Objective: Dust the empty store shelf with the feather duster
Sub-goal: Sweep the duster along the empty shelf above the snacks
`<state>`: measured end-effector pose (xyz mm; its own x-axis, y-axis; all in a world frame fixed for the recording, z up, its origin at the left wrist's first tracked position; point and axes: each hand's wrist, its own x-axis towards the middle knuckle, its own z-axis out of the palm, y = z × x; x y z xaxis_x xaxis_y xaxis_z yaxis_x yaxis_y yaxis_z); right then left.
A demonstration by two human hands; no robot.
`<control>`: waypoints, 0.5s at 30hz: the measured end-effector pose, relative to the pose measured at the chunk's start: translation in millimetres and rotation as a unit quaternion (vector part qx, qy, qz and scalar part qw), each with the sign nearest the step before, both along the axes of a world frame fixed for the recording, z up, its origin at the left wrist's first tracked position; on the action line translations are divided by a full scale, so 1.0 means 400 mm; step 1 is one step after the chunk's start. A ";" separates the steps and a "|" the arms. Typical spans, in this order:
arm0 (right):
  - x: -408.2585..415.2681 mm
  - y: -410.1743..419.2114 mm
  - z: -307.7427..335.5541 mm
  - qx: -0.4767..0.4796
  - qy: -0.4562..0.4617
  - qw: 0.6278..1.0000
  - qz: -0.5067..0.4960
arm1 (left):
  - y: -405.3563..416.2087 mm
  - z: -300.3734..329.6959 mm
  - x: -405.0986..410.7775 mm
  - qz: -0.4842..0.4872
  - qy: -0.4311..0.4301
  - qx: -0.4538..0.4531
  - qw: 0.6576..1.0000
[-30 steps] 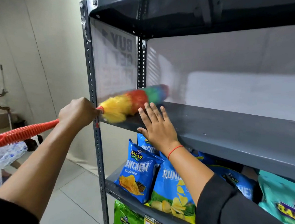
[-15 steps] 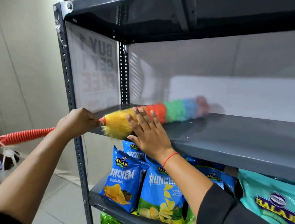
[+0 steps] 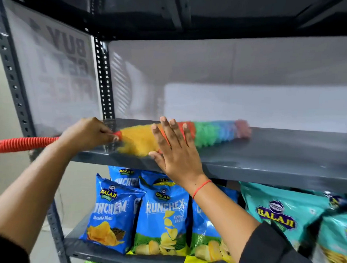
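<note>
The feather duster [image 3: 212, 134] has a rainbow head, yellow to pink, and a ribbed red handle [image 3: 23, 143]. Its head lies blurred along the empty grey shelf [image 3: 277, 155], pointing right. My left hand [image 3: 89, 132] is closed around the handle just behind the yellow fluff, at the shelf's left end. My right hand [image 3: 175, 149] rests flat on the shelf's front edge with fingers spread, in front of the orange part of the duster, holding nothing.
A perforated grey upright [image 3: 13, 80] stands at the left, with a translucent side panel [image 3: 60, 72] bearing reversed lettering. Another shelf [image 3: 193, 15] hangs overhead. Below, blue chip bags [image 3: 161, 216] and teal bags [image 3: 284, 215] fill the lower shelf.
The duster has slid deeper and rightward along the shelf, with my left hand following up to the shelf's left end. My right hand has stayed flat on the front edge.
</note>
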<state>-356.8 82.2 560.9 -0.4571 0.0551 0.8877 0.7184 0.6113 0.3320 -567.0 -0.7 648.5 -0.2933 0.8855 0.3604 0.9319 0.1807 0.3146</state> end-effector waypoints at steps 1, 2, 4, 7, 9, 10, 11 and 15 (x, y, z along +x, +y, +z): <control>0.013 0.001 -0.003 -0.003 0.001 1.000 -0.012 | 0.013 -0.005 0.012 0.004 0.009 0.013 1.000; 0.030 0.003 -0.003 -0.007 0.003 1.000 -0.028 | 0.031 -0.005 0.029 -0.003 0.015 0.027 1.000; 0.058 0.004 0.000 -0.016 0.012 0.999 -0.045 | 0.064 -0.006 0.055 -0.048 0.014 0.035 0.998; 0.103 0.006 -0.004 -0.020 0.019 0.998 -0.064 | 0.108 -0.011 0.079 -0.115 0.005 -0.004 0.993; 0.129 0.007 -0.009 -0.021 0.021 0.996 -0.081 | 0.136 -0.022 0.087 -0.121 0.021 -0.030 0.992; 0.141 0.007 -0.012 -0.021 0.024 0.995 -0.090 | 0.148 -0.026 0.092 -0.119 0.026 -0.030 0.992; 0.154 0.008 -0.015 -0.023 0.028 0.994 -0.099 | 0.159 -0.029 0.097 -0.114 0.031 -0.017 0.993; 0.193 0.006 -0.021 -0.022 0.049 0.990 -0.130 | 0.171 -0.029 0.134 -0.152 -0.001 0.019 0.988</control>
<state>-279.5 84.6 552.4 -0.3333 0.1986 0.9217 0.8812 0.4132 0.2296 -513.3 67.8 636.9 -0.0169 0.9183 0.3955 0.9404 -0.1198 0.3183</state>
